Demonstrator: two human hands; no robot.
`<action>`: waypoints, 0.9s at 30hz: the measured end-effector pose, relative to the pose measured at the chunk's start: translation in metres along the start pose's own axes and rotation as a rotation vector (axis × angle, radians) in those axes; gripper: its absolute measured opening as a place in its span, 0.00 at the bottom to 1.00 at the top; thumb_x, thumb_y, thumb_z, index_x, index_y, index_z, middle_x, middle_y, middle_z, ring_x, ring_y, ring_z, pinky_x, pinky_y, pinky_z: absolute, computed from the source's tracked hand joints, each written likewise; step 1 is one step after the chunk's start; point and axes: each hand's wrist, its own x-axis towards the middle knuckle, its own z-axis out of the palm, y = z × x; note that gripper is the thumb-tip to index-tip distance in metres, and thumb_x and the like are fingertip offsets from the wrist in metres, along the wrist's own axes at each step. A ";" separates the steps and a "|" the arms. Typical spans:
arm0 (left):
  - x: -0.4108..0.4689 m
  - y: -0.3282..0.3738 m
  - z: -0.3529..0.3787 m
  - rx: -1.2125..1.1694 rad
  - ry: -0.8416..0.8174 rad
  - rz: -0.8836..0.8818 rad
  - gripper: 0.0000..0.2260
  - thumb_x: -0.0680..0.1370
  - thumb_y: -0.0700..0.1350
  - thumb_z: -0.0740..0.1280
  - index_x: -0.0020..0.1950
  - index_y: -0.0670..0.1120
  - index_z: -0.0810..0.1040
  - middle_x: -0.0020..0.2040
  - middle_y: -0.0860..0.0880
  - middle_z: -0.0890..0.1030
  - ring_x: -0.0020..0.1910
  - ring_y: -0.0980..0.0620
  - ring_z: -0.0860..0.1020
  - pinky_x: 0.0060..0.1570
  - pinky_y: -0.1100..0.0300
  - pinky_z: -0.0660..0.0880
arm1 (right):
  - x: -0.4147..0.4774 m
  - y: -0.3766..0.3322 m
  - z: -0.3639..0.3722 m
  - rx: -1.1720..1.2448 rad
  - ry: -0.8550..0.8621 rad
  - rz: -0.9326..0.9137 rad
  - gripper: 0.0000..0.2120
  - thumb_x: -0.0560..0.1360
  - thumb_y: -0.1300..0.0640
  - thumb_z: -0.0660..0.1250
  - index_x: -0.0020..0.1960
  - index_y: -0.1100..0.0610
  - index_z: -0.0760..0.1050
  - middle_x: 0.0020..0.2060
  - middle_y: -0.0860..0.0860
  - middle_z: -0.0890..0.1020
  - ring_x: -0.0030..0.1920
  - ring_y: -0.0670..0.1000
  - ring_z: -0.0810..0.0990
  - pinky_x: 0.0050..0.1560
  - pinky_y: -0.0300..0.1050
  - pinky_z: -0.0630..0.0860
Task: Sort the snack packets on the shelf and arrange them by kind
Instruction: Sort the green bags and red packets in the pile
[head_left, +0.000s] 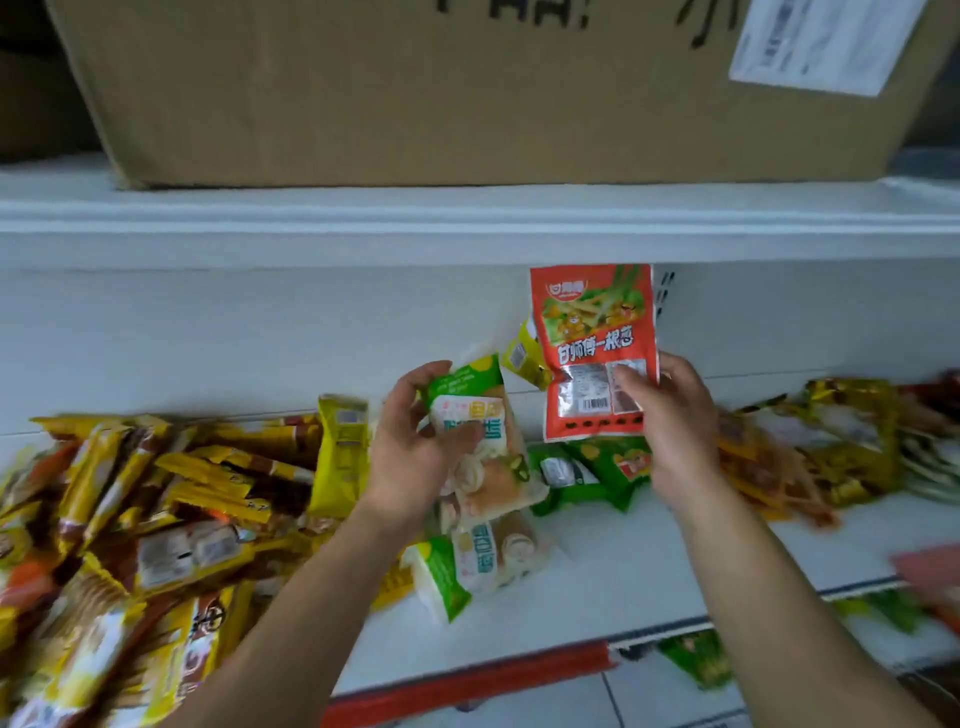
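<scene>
My right hand (670, 421) holds a red snack packet (592, 338) upright above the white shelf (623, 551), thumb on its lower front. My left hand (415, 447) grips a green-and-white packet (483, 410) with roll pictures, tilted, just left of the red one. A matching green-and-white packet (467, 566) lies on the shelf below my left hand. Two small green packets (587, 473) lie under the red packet. A small yellow packet (524, 358) sticks out behind the red one.
A heap of yellow-and-brown packets (156, 519) fills the shelf's left side. Another mixed yellow and orange pile (841, 447) lies at the right. A large cardboard box (467, 88) sits on the upper shelf. Green packets (696, 660) show on the shelf below.
</scene>
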 end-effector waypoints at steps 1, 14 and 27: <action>0.000 -0.005 0.014 -0.002 -0.029 -0.023 0.26 0.70 0.26 0.71 0.58 0.54 0.77 0.49 0.44 0.83 0.43 0.49 0.84 0.38 0.54 0.80 | 0.003 0.001 -0.017 -0.004 0.044 0.055 0.11 0.71 0.61 0.74 0.52 0.55 0.77 0.43 0.51 0.86 0.41 0.51 0.86 0.38 0.44 0.80; -0.022 -0.129 0.140 0.924 -0.257 -0.114 0.30 0.80 0.48 0.60 0.79 0.60 0.50 0.79 0.57 0.35 0.79 0.44 0.45 0.74 0.44 0.61 | 0.044 0.063 -0.142 -0.929 -0.112 0.031 0.04 0.76 0.51 0.68 0.44 0.49 0.74 0.37 0.44 0.79 0.40 0.50 0.78 0.38 0.43 0.69; -0.038 -0.150 0.140 1.385 -0.109 0.046 0.32 0.78 0.57 0.45 0.81 0.48 0.47 0.81 0.50 0.43 0.77 0.55 0.35 0.73 0.61 0.31 | 0.074 0.094 -0.138 -0.852 -0.190 -0.026 0.06 0.80 0.53 0.63 0.53 0.55 0.74 0.45 0.52 0.82 0.42 0.55 0.79 0.37 0.45 0.74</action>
